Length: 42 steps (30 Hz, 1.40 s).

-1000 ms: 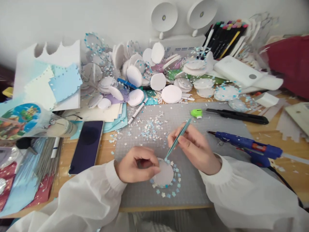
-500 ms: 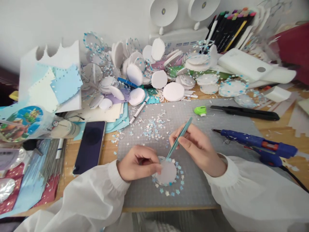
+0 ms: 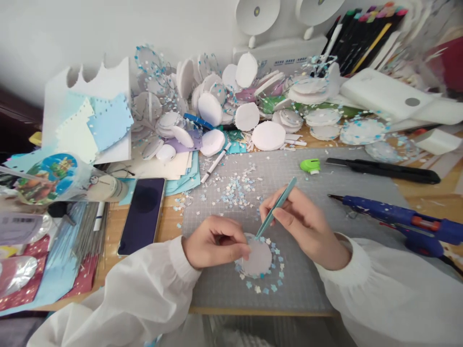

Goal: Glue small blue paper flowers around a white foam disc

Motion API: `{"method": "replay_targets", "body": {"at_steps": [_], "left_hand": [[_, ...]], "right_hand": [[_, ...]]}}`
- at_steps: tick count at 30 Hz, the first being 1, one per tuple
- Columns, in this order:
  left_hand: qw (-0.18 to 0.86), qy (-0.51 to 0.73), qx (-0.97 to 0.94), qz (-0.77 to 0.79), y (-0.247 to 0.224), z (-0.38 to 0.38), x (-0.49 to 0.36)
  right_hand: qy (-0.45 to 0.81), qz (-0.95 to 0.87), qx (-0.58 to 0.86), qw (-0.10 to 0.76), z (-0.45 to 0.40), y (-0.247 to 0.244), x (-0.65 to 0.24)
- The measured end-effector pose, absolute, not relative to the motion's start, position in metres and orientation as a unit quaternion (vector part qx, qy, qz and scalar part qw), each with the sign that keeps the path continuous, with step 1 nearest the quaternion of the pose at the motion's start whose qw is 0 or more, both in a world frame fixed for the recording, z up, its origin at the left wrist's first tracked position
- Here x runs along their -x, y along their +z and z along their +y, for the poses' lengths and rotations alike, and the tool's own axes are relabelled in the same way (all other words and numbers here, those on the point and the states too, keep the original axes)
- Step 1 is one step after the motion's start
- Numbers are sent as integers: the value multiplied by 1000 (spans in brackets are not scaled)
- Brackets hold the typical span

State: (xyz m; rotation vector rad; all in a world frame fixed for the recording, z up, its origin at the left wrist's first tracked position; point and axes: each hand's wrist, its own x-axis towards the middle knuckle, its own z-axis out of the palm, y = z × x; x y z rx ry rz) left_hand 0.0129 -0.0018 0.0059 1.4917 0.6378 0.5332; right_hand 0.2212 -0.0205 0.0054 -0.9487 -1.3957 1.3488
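Note:
A round white disc [image 3: 259, 260] sits low over the grey cutting mat [image 3: 307, 289]. Small blue and white paper flowers [image 3: 274, 288] ring its right and lower edge. My left hand [image 3: 217, 243] pinches the disc's left edge between thumb and fingers. Teal tweezers [image 3: 277, 207] are held in my right hand [image 3: 304, 224], their tips at the top edge of the disc. Whether a flower is between the tips is too small to tell. Beyond my hands, a loose scatter of tiny paper flowers [image 3: 237, 190] covers part of the mat.
A phone [image 3: 142, 217] lies left of the mat. To the right are a blue glue gun [image 3: 394, 217], a black utility knife [image 3: 387, 171] and a small green cutter [image 3: 310, 166]. Many white discs [image 3: 268, 136] pile up at the back, below a lamp [image 3: 257, 17].
The whole view has shifted, so everything sits slightly further right. My hands keep the same hold on the disc and the tweezers, whose tips stay at the disc's top edge.

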Motion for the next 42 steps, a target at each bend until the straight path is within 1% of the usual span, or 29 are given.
{"method": "replay_targets", "body": {"at_steps": [7, 15, 30, 37, 42], "left_hand": [[665, 231, -655, 275, 8, -2, -13], [672, 226, -660, 249, 6, -1, -13], [670, 221, -668, 237, 6, 0, -12], [677, 224, -659, 239, 7, 0, -12], [679, 224, -656, 242, 7, 0, -12]], "right_hand": [[550, -578, 402, 448, -19, 8, -222], [588, -562, 388, 433, -17, 5, -221], [611, -550, 392, 412, -16, 8, -220], [661, -475, 377, 442, -15, 1, -223], [665, -479, 377, 431, -15, 1, -223]]}}
